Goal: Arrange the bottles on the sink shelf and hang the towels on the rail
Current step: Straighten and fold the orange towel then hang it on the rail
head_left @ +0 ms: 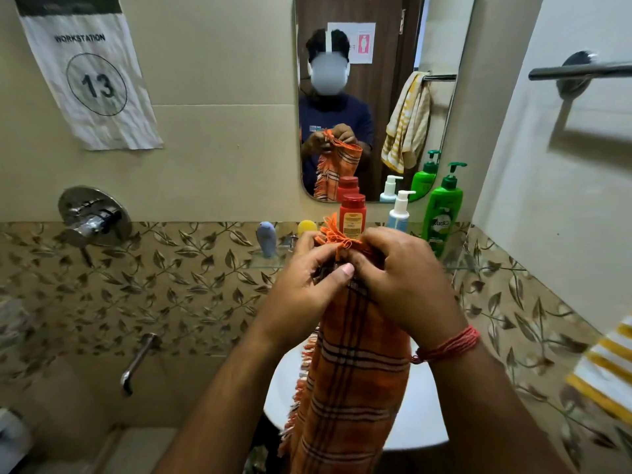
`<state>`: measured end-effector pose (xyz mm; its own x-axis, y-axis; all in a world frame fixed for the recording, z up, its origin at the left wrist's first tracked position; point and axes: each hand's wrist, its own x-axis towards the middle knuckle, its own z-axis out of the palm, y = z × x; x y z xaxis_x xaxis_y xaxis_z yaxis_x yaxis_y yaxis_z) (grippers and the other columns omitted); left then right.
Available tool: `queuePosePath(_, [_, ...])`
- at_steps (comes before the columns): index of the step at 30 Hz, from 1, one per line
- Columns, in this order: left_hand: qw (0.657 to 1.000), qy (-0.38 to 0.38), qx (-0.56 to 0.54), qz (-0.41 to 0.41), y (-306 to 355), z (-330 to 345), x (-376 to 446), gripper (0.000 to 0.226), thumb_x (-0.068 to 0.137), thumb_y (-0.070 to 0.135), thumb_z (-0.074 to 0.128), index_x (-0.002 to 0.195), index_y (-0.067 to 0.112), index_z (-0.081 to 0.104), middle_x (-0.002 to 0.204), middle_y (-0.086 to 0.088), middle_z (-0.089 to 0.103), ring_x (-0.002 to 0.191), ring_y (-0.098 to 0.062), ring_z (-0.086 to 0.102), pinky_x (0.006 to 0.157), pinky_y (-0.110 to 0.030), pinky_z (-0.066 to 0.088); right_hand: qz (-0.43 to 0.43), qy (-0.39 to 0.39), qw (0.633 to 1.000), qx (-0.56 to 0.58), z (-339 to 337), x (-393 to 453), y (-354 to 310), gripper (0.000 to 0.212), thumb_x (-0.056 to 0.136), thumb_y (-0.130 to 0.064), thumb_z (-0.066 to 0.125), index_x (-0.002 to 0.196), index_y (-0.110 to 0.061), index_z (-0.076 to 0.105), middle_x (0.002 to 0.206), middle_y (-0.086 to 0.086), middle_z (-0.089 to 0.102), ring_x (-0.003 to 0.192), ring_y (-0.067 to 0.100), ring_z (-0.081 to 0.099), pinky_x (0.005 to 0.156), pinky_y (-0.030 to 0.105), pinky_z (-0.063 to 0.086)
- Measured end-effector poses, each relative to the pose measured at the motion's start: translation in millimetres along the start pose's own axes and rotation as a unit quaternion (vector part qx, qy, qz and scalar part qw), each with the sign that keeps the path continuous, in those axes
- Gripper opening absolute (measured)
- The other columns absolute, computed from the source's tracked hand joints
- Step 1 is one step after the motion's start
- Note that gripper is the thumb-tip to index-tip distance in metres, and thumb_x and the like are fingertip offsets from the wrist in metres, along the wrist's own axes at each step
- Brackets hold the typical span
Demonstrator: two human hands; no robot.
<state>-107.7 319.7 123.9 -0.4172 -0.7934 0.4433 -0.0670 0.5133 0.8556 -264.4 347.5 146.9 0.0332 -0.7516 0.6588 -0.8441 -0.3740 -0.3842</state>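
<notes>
Tiled bathroom, rail (581,72) upper right: both hands (355,282) pinch the orange towel (355,388); spread it before draping.

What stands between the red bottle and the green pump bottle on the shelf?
In the head view, a white pump bottle stands between the red bottle and the green pump bottle.

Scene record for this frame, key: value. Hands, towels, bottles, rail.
left hand: pinching top edge of orange checked towel
right hand: gripping same edge
orange towel position: hangs over sink, not on rail
rail: bare in the stretch shown
striped towel: yellow and white, at right edge, support out of frame
shelf bottles: red bottle, white pump bottle, green pump bottle, all upright
</notes>
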Motion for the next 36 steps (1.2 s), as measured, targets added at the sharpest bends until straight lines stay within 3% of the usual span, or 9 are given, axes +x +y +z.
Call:
queuePosePath(4, [1.000,0.022,0.008,0.011,-3,-1,-1,0.021,0.096,0.026,0.059,0.111,0.017,0.070,0.116,-0.002,0.055,0.107,-0.006,0.061,0.086,-0.016,0.051,0.010,-0.023,0.999,0.024,3,-1,-4,0.012,0.091,-0.027,0.065,0.080,-0.024,0.060,0.073,-0.009,0.056,0.067,0.009,0.052,0.060,0.035,0.049])
queuePosePath(7, [0.998,0.046,-0.031,0.008,-10,-3,-3,0.023,0.093,0.031,0.063,0.103,0.013,0.074,0.111,-0.008,0.057,0.106,-0.020,0.063,0.086,-0.027,0.056,0.038,-0.050,0.996,0.067,3,-3,-5,0.013,0.093,-0.032,0.064,0.083,-0.022,0.065,0.074,-0.008,0.061,0.070,0.008,0.057,0.062,0.034,0.052])
queuePosePath(13, [0.997,0.075,-0.002,0.035,-19,-11,-8,0.020,0.098,0.018,0.059,0.096,0.004,0.072,0.104,-0.006,0.056,0.100,-0.022,0.061,0.088,-0.034,0.056,0.093,-0.310,0.906,0.274,-21,-8,15,0.016,0.090,-0.035,0.070,0.102,-0.025,0.067,0.099,0.002,0.071,0.096,0.019,0.069,0.085,0.047,0.060])
queuePosePath(18, [0.996,0.071,0.008,0.056,-15,-17,-9,0.019,0.093,0.022,0.057,0.096,0.011,0.072,0.103,0.008,0.058,0.100,-0.008,0.062,0.089,-0.023,0.053,0.012,-0.462,0.885,0.049,-31,-9,12,0.011,0.090,-0.036,0.070,0.100,-0.035,0.065,0.101,-0.011,0.067,0.090,0.007,0.066,0.079,0.027,0.059])
queuePosePath(22, [0.993,0.104,0.014,0.047,-19,-25,-8,0.017,0.093,0.025,0.056,0.096,0.019,0.071,0.103,0.016,0.057,0.103,-0.008,0.061,0.092,-0.025,0.053,-0.017,-0.423,0.896,-0.132,-37,-7,15,0.025,0.086,-0.055,0.064,0.099,-0.035,0.068,0.103,-0.016,0.054,0.100,0.009,0.047,0.088,0.031,0.046])
queuePosePath(27, [0.983,0.181,-0.012,0.040,-22,-33,-8,0.016,0.099,0.014,0.055,0.098,0.009,0.070,0.111,0.000,0.056,0.100,-0.009,0.062,0.084,-0.017,0.053,0.005,-0.327,0.933,-0.148,-56,-1,26,0.030,0.079,-0.066,0.060,0.097,-0.043,0.069,0.108,-0.013,0.036,0.107,0.012,0.033,0.087,0.033,0.041])
queuePosePath(31, [0.975,0.218,-0.015,0.043,-24,-32,-4,0.018,0.101,0.018,0.054,0.099,0.010,0.070,0.111,-0.001,0.056,0.104,-0.018,0.062,0.088,-0.026,0.055,-0.012,-0.219,0.976,-0.002,-58,0,31,0.030,0.078,-0.059,0.058,0.097,-0.039,0.069,0.102,-0.017,0.054,0.097,0.004,0.055,0.078,0.025,0.053])
queuePosePath(34, [0.971,0.233,-0.011,0.041,-24,-32,-1,0.020,0.102,0.018,0.052,0.099,0.008,0.069,0.109,-0.001,0.057,0.104,-0.021,0.061,0.093,-0.037,0.056,-0.018,-0.177,0.978,0.113,-55,-5,32,0.013,0.081,-0.048,0.063,0.090,-0.039,0.066,0.088,-0.018,0.068,0.088,0.003,0.066,0.072,0.022,0.057])
queuePosePath(36, [0.972,0.232,-0.008,0.045,-25,-33,2,0.020,0.103,0.018,0.052,0.100,0.008,0.068,0.108,-0.004,0.058,0.103,-0.022,0.062,0.095,-0.040,0.055,0.002,-0.169,0.973,0.159,-55,-6,34,0.025,0.079,-0.049,0.064,0.094,-0.029,0.068,0.090,-0.012,0.071,0.090,0.006,0.068,0.076,0.026,0.059])
